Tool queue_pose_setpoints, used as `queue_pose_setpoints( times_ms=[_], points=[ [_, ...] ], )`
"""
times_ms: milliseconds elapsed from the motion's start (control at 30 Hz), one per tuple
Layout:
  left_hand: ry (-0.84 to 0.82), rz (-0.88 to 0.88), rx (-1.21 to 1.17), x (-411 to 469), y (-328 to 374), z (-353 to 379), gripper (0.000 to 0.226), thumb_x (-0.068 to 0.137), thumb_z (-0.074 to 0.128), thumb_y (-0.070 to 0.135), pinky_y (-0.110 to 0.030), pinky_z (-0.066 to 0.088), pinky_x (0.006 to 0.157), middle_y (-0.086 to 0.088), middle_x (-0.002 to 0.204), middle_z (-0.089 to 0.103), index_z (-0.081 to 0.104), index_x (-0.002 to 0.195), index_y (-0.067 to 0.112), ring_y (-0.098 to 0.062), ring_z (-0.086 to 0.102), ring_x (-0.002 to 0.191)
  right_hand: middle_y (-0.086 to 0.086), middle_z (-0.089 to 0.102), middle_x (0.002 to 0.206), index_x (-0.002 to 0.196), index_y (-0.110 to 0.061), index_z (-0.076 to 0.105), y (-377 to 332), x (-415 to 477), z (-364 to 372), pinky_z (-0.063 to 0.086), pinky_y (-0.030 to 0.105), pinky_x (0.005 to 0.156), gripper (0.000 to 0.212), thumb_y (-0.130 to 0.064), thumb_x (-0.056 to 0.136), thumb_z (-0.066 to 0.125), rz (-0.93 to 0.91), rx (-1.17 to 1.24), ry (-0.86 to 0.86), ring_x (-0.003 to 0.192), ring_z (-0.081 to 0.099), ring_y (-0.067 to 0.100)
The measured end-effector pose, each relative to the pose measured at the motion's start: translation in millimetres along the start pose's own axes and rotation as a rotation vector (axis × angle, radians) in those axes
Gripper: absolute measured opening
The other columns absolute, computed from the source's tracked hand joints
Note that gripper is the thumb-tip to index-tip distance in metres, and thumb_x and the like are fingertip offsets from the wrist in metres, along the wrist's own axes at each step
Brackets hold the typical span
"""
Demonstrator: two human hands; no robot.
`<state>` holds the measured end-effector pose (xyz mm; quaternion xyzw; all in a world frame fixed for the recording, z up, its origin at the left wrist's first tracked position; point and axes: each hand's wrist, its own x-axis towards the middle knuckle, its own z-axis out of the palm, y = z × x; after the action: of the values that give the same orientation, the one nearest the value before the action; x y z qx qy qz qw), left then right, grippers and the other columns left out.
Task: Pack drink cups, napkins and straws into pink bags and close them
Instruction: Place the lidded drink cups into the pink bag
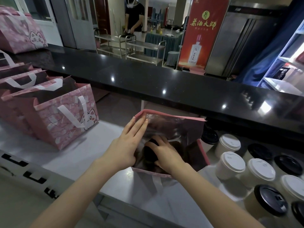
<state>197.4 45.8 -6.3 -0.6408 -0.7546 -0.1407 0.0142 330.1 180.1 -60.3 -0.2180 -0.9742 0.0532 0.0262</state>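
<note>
An open pink bag stands on the white counter in front of me. My left hand lies with straight fingers against the bag's left wall, holding it spread. My right hand reaches down inside the bag and grips a drink cup with a black lid. The cup's body is hidden in the dark of the bag. To the right of the bag stand several more cups, some with white lids and some with black lids. No napkins or straws can be seen.
Several open pink cat-print bags stand in a row at the left, another on the raised black bar top. Behind the bar are steel trolleys, a red banner and a person in black.
</note>
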Motion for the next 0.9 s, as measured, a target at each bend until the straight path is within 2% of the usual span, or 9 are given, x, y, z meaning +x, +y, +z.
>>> queue_pose_setpoints(
  times_ms=[133,300,400,533,600,667,800,900],
  points=[
    [-0.018,-0.008,-0.023,2.6,3.2,0.3,0.118,0.070,0.061,-0.001,-0.015,0.045,0.052,0.023,0.152,-0.032,-0.018,0.150,0.031,-0.012,-0.022,0.145,0.003,0.026,0.147,0.140,-0.026,0.038,8.2,7.9,3.7,0.045,0.045,0.102,0.074,-0.013,0.076,0.074,0.044,0.038,0.022,0.138,0.020,0.027],
    [-0.054,-0.020,-0.042,9.0,4.0,5.0,0.119,0.072,0.064,0.004,-0.017,0.050,0.055,0.023,0.153,-0.030,-0.023,0.148,0.035,-0.011,-0.026,0.144,0.003,0.025,0.150,0.143,-0.027,0.033,13.8,22.8,6.2,0.038,0.043,0.108,0.075,-0.019,0.080,0.072,0.120,0.087,-0.045,0.138,0.022,0.028],
    [-0.075,-0.013,-0.089,12.0,2.3,7.0,0.121,0.071,0.066,0.010,-0.013,0.043,0.054,0.024,0.153,-0.028,-0.025,0.145,0.040,-0.009,-0.028,0.143,0.003,0.025,0.151,0.145,-0.027,0.031,16.4,29.1,8.2,0.031,0.040,0.113,0.075,-0.021,0.082,0.070,0.124,0.090,-0.058,0.138,0.023,0.029],
    [-0.080,-0.015,-0.179,18.0,-2.5,4.6,0.124,0.066,0.070,0.017,-0.016,0.047,0.059,0.028,0.153,-0.025,-0.020,0.147,0.043,-0.009,-0.024,0.144,0.004,0.024,0.152,0.146,-0.028,0.029,19.4,37.7,5.7,0.031,0.041,0.113,0.076,-0.024,0.082,0.070,0.137,0.069,-0.105,0.137,0.024,0.031],
    [-0.081,-0.025,-0.214,21.3,-6.2,2.2,0.124,0.064,0.069,0.014,-0.028,0.056,0.069,0.031,0.151,-0.024,-0.019,0.146,0.046,-0.008,-0.018,0.146,0.006,0.027,0.150,0.145,-0.026,0.031,20.3,40.6,3.8,0.033,0.040,0.111,0.077,-0.027,0.080,0.072,0.118,0.041,-0.110,0.133,0.027,0.032],
    [-0.082,-0.032,-0.233,23.1,-8.7,0.9,0.123,0.065,0.068,0.011,-0.036,0.056,0.081,0.033,0.151,-0.021,-0.017,0.146,0.047,-0.008,-0.014,0.147,0.007,0.031,0.146,0.143,-0.025,0.035,21.8,40.9,2.1,0.038,0.041,0.106,0.078,-0.027,0.075,0.074,0.098,0.041,-0.087,0.130,0.031,0.033],
    [-0.076,-0.029,-0.251,23.6,-7.9,3.0,0.124,0.066,0.069,0.010,-0.036,0.056,0.083,0.032,0.152,-0.017,-0.019,0.143,0.052,-0.007,-0.013,0.147,0.004,0.032,0.146,0.141,-0.027,0.039,25.7,36.8,-4.0,0.040,0.044,0.105,0.078,-0.027,0.072,0.074,0.089,0.076,-0.047,0.131,0.029,0.031],
    [-0.056,-0.043,-0.268,23.6,-8.0,3.2,0.124,0.066,0.071,0.010,-0.033,0.056,0.083,0.027,0.155,-0.013,-0.017,0.145,0.050,-0.010,-0.011,0.147,0.002,0.033,0.147,0.142,-0.031,0.038,27.5,37.4,-15.0,0.038,0.043,0.107,0.082,-0.028,0.070,0.075,0.100,0.099,-0.079,0.133,0.028,0.030]
  ],
)
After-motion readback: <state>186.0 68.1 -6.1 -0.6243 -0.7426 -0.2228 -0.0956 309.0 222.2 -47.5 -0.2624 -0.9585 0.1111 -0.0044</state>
